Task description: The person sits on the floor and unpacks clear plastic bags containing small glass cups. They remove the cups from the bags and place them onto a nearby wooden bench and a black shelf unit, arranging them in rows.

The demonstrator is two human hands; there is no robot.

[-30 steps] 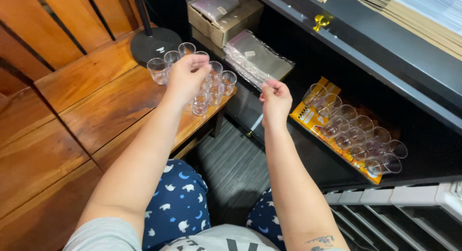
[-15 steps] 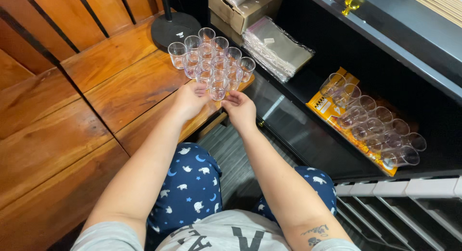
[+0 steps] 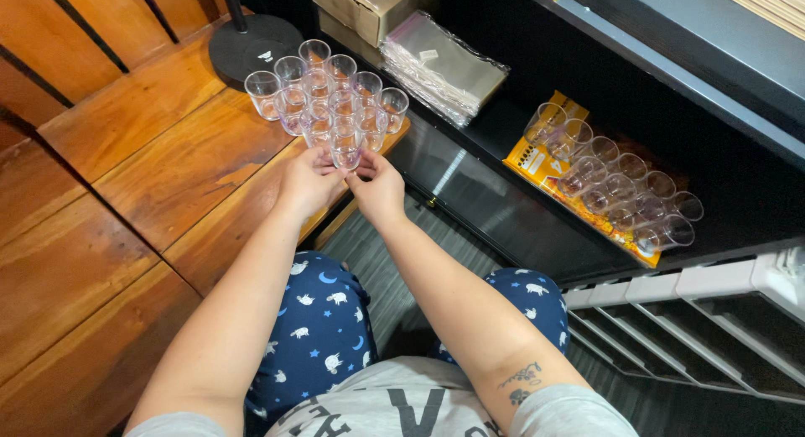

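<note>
**Both hands on the front cup**

I've got the small clear plastic cup (image 3: 346, 154) pinched between both hands at the near edge of the cluster. My left hand (image 3: 309, 182) curls in from the left, fingers closed onto the cup's side; my right hand (image 3: 377, 185) comes in from the right, thumb and fingertips nipped on the other side. Neither hand is spread wide, both are drawn in tight around this one cup. It stands upright near the corner of the wooden tabletop (image 3: 168, 169), right by its edge.

Just behind it, packed close and touching one another, stands the bunch of clear plastic cups (image 3: 323, 89), all upright, in rough rows. Behind those sits a round black stand base (image 3: 251, 47) with a thin pole rising from it.

Off to my right, on the black shelf (image 3: 470, 194), a stack of clear plastic bags (image 3: 444, 64) lies flat, with a brown cardboard box (image 3: 360, 9) behind it. Further right, well apart from my hands, more clear cups (image 3: 612, 181) lie tipped on their sides in rows on a yellow printed sheet (image 3: 532, 156).

Below, my knees in dark blue patterned trousers (image 3: 323, 328) frame a grey ribbed mat (image 3: 377, 269).
</note>
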